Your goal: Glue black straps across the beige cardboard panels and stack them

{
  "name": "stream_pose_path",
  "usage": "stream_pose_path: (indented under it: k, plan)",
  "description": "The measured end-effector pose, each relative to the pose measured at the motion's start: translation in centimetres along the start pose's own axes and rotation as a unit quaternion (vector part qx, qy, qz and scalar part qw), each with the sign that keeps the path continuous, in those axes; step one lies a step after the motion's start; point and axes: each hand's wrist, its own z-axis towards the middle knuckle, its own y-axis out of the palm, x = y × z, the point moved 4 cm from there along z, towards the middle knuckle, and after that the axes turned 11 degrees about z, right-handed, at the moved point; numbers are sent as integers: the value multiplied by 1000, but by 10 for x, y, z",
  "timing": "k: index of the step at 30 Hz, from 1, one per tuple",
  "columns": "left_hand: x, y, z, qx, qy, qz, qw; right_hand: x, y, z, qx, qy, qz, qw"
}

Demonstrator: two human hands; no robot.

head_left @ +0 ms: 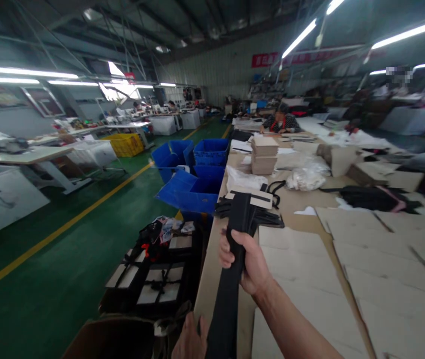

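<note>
- A wide workshop here, green floor (70, 239) running down the left of our landmark, the long worktable (212, 271), with strip lights (299, 39) overhead.
- Right at the worktable's near left edge, there's the black strip (224, 304), stretched lengthwise above the surface, and the right hand (248, 257) has it wrapped tight, thumb across the top.
- Down at the worktable's near left corner comes the left hand (190, 339), fingers beside the strip's lower part; cut off by the frame, so whether it grips anything I can't tell.
- What's done? The strip is picked up and in the fist; pale panels (295, 254) lie spread in rows over the worktable's near right.
- What's left? The strip isn't laid down anywhere, and more black straps (268, 218) sit on the worktable just beyond the fist, so I'd judge this as work under way rather than finished.
- Left of the worktable, low down, pale bundles (162, 284) show black bands crossed over them; they look further along, though that's only my reading.
- Blue bins (182, 192) stand along the worktable's left side, and a person (282, 121) leans over its far part.
</note>
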Motion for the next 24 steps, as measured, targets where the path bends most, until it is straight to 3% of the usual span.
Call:
stream_pose_path:
  k: [2,6,9,10,11,13,14,18,22,24]
  plan:
    - [-2,-1,1,-10,9,-47,999,12,-5,-49,21,39,109,993]
    - [-1,-13,-2,3,40,-114,993,40,-23,-127,93,2,159,983]
    - [13,-31,-31,3,112,-199,974,56,-24,-167,130,-25,162,978]
    - [20,-36,-48,-35,154,-272,949,60,-22,-176,136,-32,160,977]
    - [29,-39,-69,-118,200,-349,908,64,-19,-184,138,-39,155,977]
    - [39,-40,-117,-307,202,-428,826,74,-10,-198,134,-39,141,980]
    - [39,-41,-140,-370,188,-430,802,79,-5,-205,131,-31,131,982]
    - [24,-54,-202,-462,182,-409,765,94,11,-237,129,12,3,992]
    - [17,-72,-238,-562,221,-380,700,83,21,-279,145,2,-197,970]
    - [19,-80,-250,-569,238,-373,693,73,25,-300,181,-3,-228,957]
